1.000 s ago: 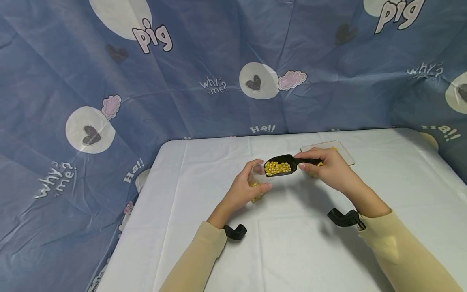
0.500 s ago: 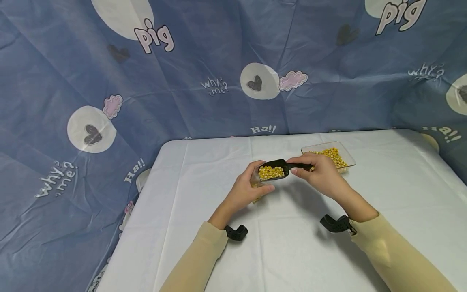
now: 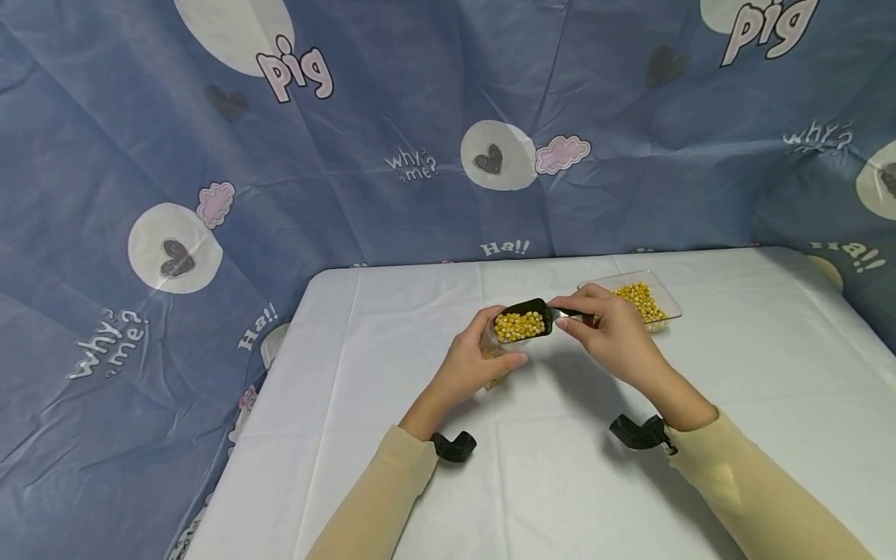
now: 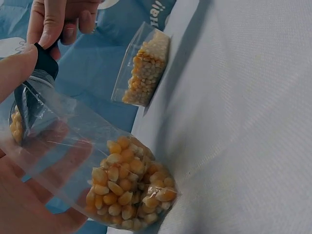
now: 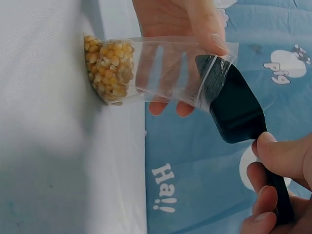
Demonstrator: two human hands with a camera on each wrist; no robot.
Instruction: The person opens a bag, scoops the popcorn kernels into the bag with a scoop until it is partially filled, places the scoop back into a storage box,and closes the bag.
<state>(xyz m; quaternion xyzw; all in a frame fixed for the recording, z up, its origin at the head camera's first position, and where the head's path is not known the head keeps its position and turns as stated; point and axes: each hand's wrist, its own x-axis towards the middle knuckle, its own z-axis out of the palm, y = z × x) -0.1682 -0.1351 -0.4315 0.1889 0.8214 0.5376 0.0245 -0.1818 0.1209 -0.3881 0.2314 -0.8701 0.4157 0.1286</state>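
A clear zip bag stands on the table with corn kernels heaped in its bottom. My left hand holds the bag near its mouth, fingers behind it and thumb in front. A black scoop loaded with more kernels has its tip inside the bag's opening, tilted down toward it. My right hand grips the scoop's handle. Behind the right hand stands a clear box partly filled with corn, seen also in the head view.
A white cloth covers the table. Behind it hangs a blue printed curtain. Black wrist mounts stick out below both forearms. The corn box is toward the back right of the table.
My right hand has moved left, bringing the scoop from beside the bag into its mouth, and the scoop now tips more. The left hand with the bag has hardly moved.
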